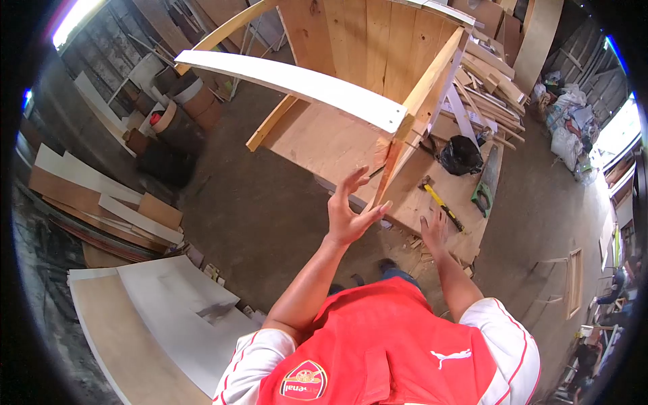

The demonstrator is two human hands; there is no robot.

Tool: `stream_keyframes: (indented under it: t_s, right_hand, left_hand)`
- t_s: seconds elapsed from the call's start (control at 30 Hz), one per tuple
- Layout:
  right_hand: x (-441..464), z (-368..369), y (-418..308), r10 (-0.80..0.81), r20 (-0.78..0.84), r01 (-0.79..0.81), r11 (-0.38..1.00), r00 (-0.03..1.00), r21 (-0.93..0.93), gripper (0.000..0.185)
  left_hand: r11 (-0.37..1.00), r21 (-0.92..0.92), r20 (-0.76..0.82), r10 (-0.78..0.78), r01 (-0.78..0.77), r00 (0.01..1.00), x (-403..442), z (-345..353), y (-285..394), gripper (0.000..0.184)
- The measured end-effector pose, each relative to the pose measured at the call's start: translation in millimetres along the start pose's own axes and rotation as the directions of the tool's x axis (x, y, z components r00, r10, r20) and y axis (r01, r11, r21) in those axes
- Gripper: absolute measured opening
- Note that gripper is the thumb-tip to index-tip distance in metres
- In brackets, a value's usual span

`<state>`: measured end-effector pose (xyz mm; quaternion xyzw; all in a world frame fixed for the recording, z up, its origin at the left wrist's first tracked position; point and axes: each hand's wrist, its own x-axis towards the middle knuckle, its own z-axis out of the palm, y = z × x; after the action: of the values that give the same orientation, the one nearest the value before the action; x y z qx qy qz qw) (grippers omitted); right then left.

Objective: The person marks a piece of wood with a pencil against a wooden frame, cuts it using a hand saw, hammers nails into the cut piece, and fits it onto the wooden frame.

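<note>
A wooden cabinet frame point(388, 50) with plank panels stands on a plywood-topped workbench point(412, 202). A white board point(290, 77) runs across its near side. My left hand point(349, 214) is at the frame's near corner, thumb and fingers spread on either side of a wooden upright point(390, 169); whether it touches the wood is unclear. My right hand point(435, 233) is low over the bench's near edge, fingers stretched out, just left of a yellow-and-black hammer point(442, 204). Neither hand is closed on anything I can see.
Right of the hammer lie a handsaw point(485, 185) with a green handle and a black plastic bag point(461, 155). Wood strips point(493, 94) are piled behind. Large sheets point(162, 317) lie at lower left, drums point(179, 128) stand farther left, and stuffed sacks point(567, 128) sit at right.
</note>
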<state>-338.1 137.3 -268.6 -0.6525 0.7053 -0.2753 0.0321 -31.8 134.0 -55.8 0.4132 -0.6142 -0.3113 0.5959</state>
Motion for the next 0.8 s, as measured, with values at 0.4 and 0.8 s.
stream_keyframes:
  t_s: [0.4,0.8]
  right_hand:
    - [-11,-11,-102,-0.019,-0.054,0.038,0.920,0.998,0.389,0.046]
    - [33,-117,-214,-0.115,-0.424,0.371,0.715,0.898,0.592,0.047]
  left_hand:
    - [0.965,0.085,0.171,-0.260,0.249,0.950,-32,-39,-21,0.070]
    - [0.983,-0.017,0.187,-0.179,0.185,0.966,-14,-49,-23,0.043]
